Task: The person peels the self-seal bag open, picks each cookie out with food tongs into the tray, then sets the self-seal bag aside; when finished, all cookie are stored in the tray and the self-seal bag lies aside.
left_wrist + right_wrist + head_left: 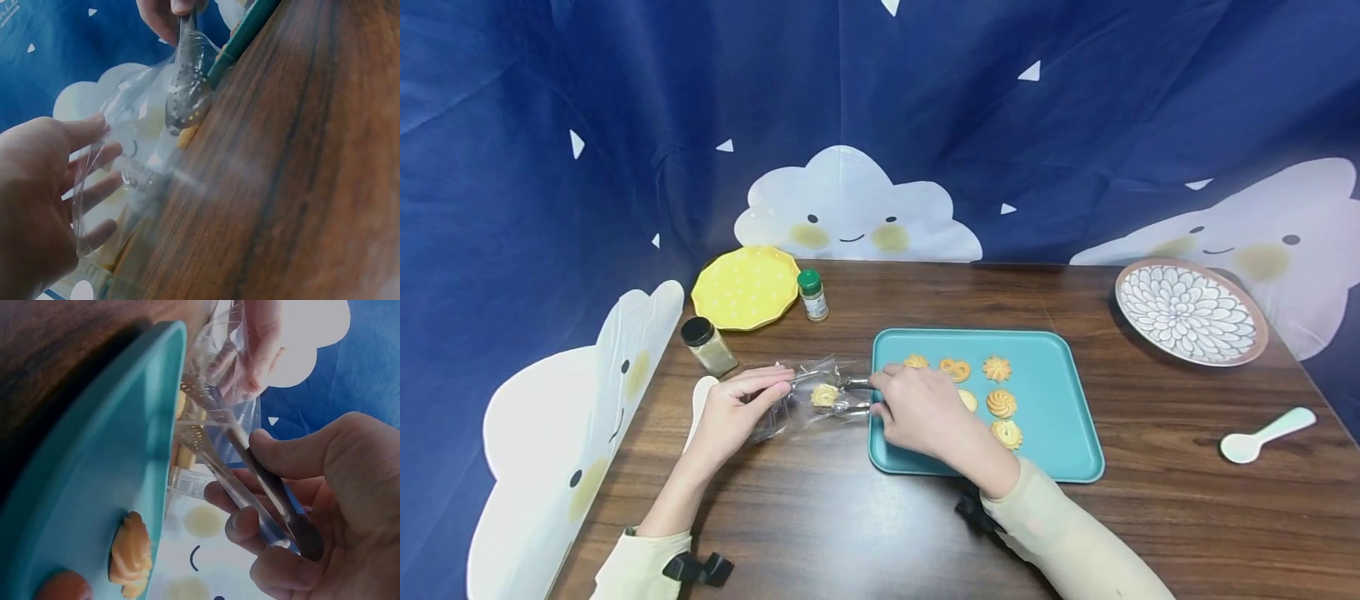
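A clear plastic bag point(805, 375) lies on the table left of the teal tray point(1060, 417). My left hand point(737, 408) pinches the bag's edge between thumb and fingers, also seen as the left hand point(50, 181) in the left wrist view. My right hand point(925, 412) grips metal tongs point(250, 469) over the tray's left edge. The perforated tong heads reach into the bag, their arms spread on either side of a piped cookie point(824, 396). Whether they touch that cookie I cannot tell. Several cookies point(1002, 404) of different shapes sit on the tray, partly behind my right hand.
At the back left are a yellow plate point(745, 287), a green-capped shaker point(812, 296) and a black-lidded jar point(709, 346). A white utensil point(699, 404) lies partly behind my left hand. Right of the tray stand a petal-patterned plate point(1191, 312) and a spoon point(1266, 435).
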The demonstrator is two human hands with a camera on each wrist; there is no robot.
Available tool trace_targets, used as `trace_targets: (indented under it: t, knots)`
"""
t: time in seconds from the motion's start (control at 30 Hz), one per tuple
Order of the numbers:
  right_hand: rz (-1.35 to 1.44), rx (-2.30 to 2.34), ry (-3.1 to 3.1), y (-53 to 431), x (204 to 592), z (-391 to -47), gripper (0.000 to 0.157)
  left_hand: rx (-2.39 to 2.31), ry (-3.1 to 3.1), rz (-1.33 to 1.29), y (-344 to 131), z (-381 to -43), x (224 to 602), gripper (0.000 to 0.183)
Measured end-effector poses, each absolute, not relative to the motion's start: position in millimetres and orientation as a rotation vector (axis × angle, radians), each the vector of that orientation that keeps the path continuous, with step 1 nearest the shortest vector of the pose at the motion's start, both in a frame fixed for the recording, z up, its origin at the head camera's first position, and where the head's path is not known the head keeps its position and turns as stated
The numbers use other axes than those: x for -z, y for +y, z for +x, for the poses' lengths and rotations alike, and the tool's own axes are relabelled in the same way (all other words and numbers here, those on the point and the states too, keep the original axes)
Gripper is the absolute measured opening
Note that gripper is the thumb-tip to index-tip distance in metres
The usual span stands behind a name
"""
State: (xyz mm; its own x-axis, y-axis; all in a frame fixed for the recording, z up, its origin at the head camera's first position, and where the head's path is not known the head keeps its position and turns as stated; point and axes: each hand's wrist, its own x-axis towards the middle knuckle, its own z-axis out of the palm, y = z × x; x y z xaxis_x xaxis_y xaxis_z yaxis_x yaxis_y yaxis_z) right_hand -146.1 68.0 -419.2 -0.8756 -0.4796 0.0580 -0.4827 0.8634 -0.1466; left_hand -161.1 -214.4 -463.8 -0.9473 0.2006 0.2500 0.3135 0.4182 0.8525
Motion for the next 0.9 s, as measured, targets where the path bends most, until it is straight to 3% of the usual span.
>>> trace_targets:
  t: [0.2,0.47,0.9]
  knots:
    - [0.847,-0.212,-2.857,67,427,-150,0.016,1.567,-2.572,-0.425,-215,-159,462,0.019]
    - [0.785,-0.261,-2.816,76,427,-157,0.007,1.509,-2.556,-0.476,-226,-173,489,0.018]
    - [0.775,-0.38,-2.787,88,422,-162,0.013,1.499,-2.543,-0.489,-228,-174,491,0.018]
